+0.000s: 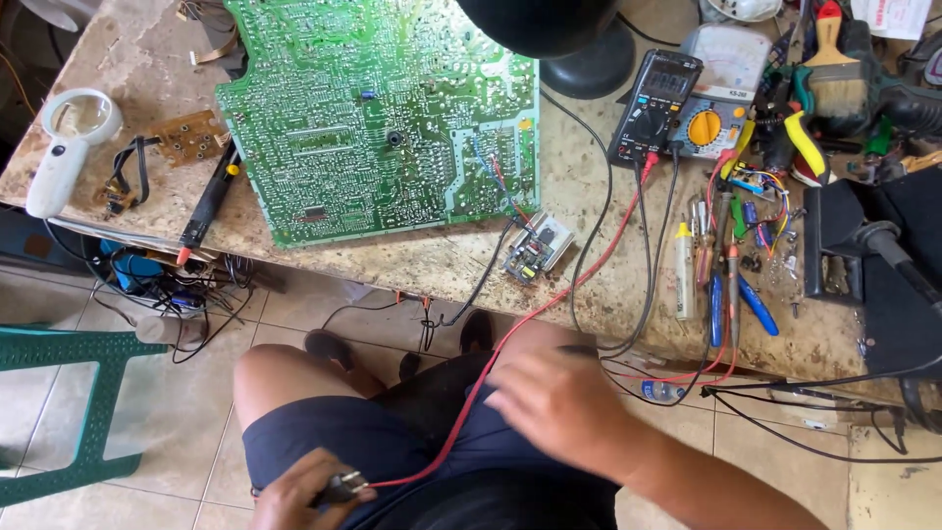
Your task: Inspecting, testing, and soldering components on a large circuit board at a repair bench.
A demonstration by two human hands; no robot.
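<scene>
Green and densely soldered, the large circuit board (378,118) lies solder-side up on the worn stone-topped workbench (442,260). Below the board, at the person's lap, the left hand (299,491) pinches a dark plug (343,485) between thumb and fingers; a red lead (549,304) runs from it up past the board's lower right corner to the black digital multimeter (655,93) right of the board. The right hand (554,402) hovers blurred over the thigh, fingers loosely spread, holding nothing that can be made out. A small module (537,247) sits at the board's lower right corner. A white magnifying glass (69,142) lies well left of the board.
</scene>
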